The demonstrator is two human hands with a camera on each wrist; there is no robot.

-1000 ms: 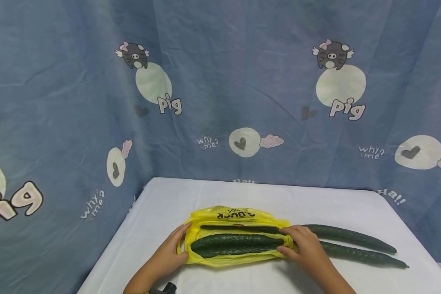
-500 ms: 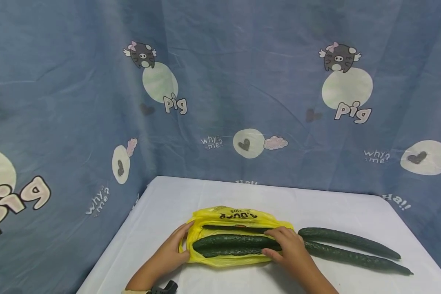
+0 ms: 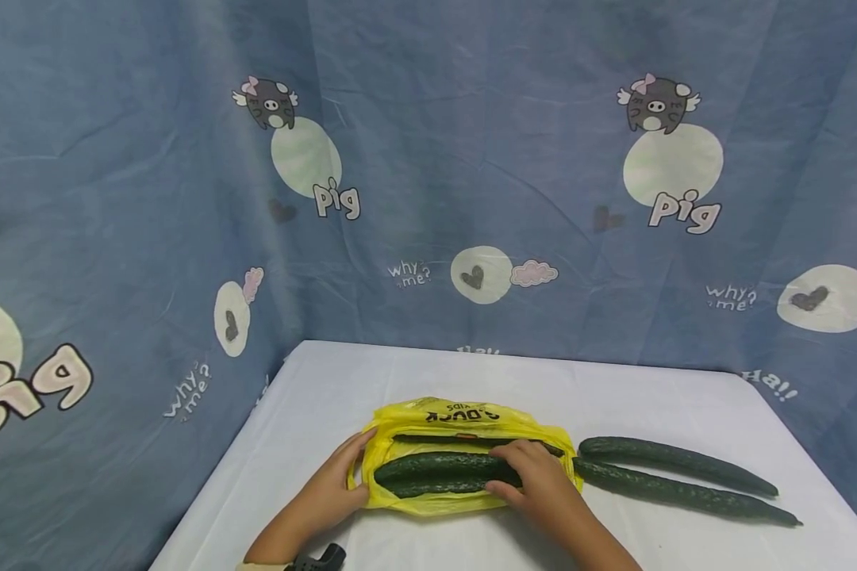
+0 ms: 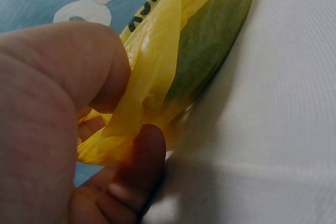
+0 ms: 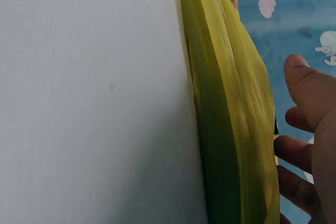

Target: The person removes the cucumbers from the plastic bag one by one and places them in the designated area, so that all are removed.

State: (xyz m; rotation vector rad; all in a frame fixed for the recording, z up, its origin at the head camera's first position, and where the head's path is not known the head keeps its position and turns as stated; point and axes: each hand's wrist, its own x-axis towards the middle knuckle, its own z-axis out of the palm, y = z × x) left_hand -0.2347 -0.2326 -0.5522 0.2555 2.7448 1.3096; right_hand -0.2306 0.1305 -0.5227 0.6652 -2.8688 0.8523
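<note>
A yellow plastic bag (image 3: 400, 418) with dark lettering lies on its side, its long opening facing up. Inside, dark green cucumbers (image 3: 436, 466) show through the opening, a thin strip of another (image 3: 428, 438) behind them. My left hand (image 3: 337, 477) pinches the bag's left end; the left wrist view shows thumb and fingers on the gathered yellow film (image 4: 149, 72). My right hand (image 3: 536, 484) reaches over the bag's right half, fingers spread above the cucumbers. In the right wrist view its thumb (image 5: 310, 87) stands apart from the bag and its fingers lie behind the bag's edge.
Two long cucumbers, a rear one (image 3: 678, 462) and a front one (image 3: 685, 489), lie to the right of the bag, their left ends close to it. All rest on a white-covered table (image 3: 371, 369). A blue printed curtain (image 3: 400, 159) hangs behind and at the left.
My right hand has moved left from the bag's right end, where it touched the rim, to over the cucumbers inside. The bag's right end is now uncovered. The left hand keeps its hold.
</note>
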